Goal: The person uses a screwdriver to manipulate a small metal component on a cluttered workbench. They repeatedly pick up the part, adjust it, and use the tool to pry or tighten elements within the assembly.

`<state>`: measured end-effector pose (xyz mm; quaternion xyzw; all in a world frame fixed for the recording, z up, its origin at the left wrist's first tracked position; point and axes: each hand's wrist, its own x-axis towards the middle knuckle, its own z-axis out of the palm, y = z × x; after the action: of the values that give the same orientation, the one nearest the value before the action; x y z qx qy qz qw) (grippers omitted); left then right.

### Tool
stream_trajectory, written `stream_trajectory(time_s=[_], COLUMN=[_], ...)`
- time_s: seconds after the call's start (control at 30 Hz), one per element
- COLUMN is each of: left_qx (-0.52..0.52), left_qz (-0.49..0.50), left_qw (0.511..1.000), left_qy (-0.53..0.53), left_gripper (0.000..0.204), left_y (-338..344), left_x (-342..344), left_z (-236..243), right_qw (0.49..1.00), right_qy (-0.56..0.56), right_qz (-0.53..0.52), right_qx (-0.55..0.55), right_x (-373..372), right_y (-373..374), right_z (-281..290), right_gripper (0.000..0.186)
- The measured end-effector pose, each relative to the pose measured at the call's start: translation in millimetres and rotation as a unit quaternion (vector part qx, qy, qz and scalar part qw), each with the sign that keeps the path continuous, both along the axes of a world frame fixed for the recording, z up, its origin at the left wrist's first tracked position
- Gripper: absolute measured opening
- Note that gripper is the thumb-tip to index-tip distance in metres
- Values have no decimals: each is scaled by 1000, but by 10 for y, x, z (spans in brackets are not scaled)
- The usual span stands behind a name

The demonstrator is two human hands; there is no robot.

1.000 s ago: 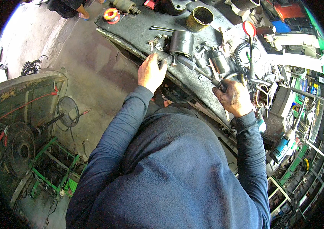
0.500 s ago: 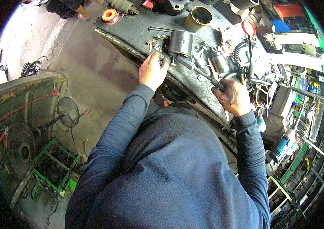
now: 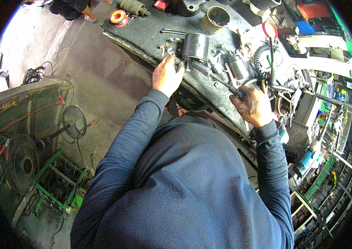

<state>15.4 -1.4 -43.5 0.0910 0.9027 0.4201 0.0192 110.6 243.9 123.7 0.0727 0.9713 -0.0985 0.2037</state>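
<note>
My right hand (image 3: 254, 104) is closed around the black handle of what looks like a soldering iron (image 3: 221, 80). Its metal shaft slants up and left to a thick dark head by my left hand. That left hand (image 3: 167, 75) is closed in a pinch at the bench edge, thumb and fingers on a small dark piece I cannot make out. Just beyond the iron's head stands a black metal cylinder (image 3: 195, 47), like a motor housing. Small loose metal parts (image 3: 168, 46) lie left of it, and another dark cylinder (image 3: 238, 67) is on its right.
The dark workbench (image 3: 151, 35) carries a spool of wire (image 3: 119, 18), a round can (image 3: 215, 20), a red-rimmed round object (image 3: 269, 30) and a coiled black cord (image 3: 262, 58). A teal power tool (image 3: 306, 161) sits at right. Machinery with a wheel (image 3: 74, 122) stands left. Another person's foot (image 3: 89, 18) shows far left.
My left hand has shifted very slightly to the right. My right hand and the iron are almost where they were.
</note>
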Motion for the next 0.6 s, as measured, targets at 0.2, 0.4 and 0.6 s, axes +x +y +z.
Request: stream_trajectory(time_s=[0.2, 0.4, 0.6], left_qx=[23, 36, 58], left_qz=[4, 21, 26], left_qw=[1000, 998, 998], left_qy=[-15, 37, 5], left_gripper=[32, 36, 34], left_y=[-2, -190, -262], left_x=[-3, 136, 178], left_z=[3, -128, -61], right_qw=[999, 998, 996], right_qy=[47, 23, 7], right_qz=[-6, -47, -71], right_qx=[-22, -26, -57], right_x=[83, 216, 324], right_y=[47, 49, 89], right_z=[-35, 27, -52], right_gripper=[33, 33, 35])
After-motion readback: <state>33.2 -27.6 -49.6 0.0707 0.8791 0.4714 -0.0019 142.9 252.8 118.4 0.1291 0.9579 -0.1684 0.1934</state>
